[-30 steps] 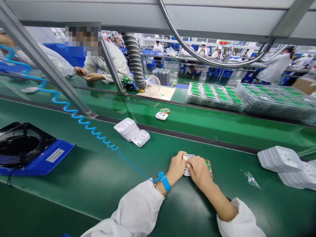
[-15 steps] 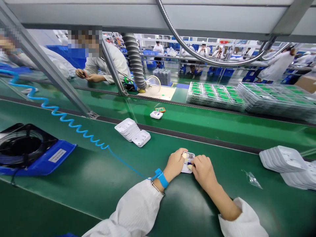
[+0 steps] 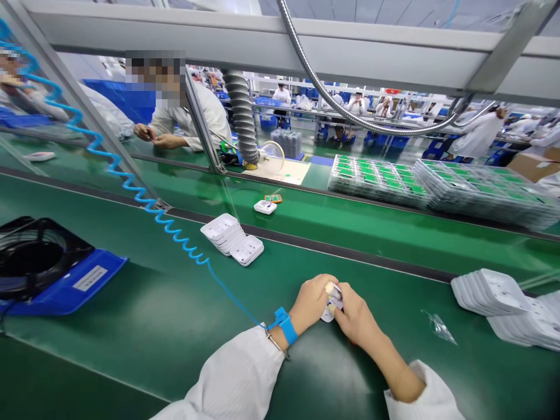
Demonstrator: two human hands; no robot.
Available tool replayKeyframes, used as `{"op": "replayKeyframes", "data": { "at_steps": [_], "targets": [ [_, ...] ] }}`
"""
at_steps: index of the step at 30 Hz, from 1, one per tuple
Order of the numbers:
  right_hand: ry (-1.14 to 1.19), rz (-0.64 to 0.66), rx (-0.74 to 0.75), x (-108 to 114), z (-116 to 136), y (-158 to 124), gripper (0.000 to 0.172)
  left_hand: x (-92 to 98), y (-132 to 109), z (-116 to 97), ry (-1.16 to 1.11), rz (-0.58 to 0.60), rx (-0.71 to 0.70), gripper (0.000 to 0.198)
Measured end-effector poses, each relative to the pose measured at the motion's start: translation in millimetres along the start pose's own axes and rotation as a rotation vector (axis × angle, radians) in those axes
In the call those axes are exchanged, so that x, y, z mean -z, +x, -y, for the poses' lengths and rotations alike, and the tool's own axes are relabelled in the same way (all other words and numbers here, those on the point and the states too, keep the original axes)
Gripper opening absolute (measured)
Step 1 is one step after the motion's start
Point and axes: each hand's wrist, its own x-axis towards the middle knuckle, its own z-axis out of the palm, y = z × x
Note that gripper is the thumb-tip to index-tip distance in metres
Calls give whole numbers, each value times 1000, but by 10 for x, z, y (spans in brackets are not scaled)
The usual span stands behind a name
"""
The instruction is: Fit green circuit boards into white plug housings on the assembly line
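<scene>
Between my hands is a small white plastic housing (image 3: 327,315), its inner side turned up, over the green bench. My left hand (image 3: 311,303) grips its left edge, the thumb lying over the top; a blue wrist strap with a coiled cord circles that wrist. Closed around the right side is my right hand (image 3: 356,315), its thumb pressed on the housing near the middle. The fingers cover much of the inside, so small parts there are hard to make out. Both thumbs wear pale finger covers.
Stacked white housings (image 3: 224,230) lie left of centre, and more stacked housings (image 3: 503,297) at right. A clear plastic bag (image 3: 441,328) lies near them. A black fan (image 3: 41,251) stands at left. On the belt sits another housing (image 3: 265,207) with a circuit board. Board trays (image 3: 380,181) stand behind.
My right hand has gone from pinching inside the housing to wrapping its right side. The housing is tilted more and more covered. The belt housing has shifted slightly left; the view has tilted.
</scene>
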Motion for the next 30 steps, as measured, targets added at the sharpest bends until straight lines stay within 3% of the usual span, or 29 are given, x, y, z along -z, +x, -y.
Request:
{"op": "replayKeyframes", "data": {
  "at_steps": [4,9,11,14,16,17,19,22,25,30],
  "targets": [
    [64,-2,-71,-18,4,25,18,-33,9,51,11,6,20,30],
    [527,257,-273,174,-215,289,16,-37,39,219,-52,-157,106,31],
    [623,142,-387,385,-384,491,19,-4,61,264,-56,-227,115,29],
    [595,-238,-460,756,-629,774,29,34,82,286,-25,-239,132,25],
    [515,-460,-455,880,-725,866,38,35,82,284,-6,-217,130,23],
    [463,-539,-436,867,-742,869,43,29,79,283,3,-206,129,23],
    [362,-543,-356,686,-708,798,46,12,70,281,22,-189,131,22],
    [232,-300,-149,194,-528,585,29,-16,55,283,45,-178,121,23],
    [80,-227,81,-189,-308,413,20,-43,43,283,60,-175,90,23],
    [32,-164,157,-286,-161,366,21,-64,35,256,75,-161,67,22]
  ]
}}
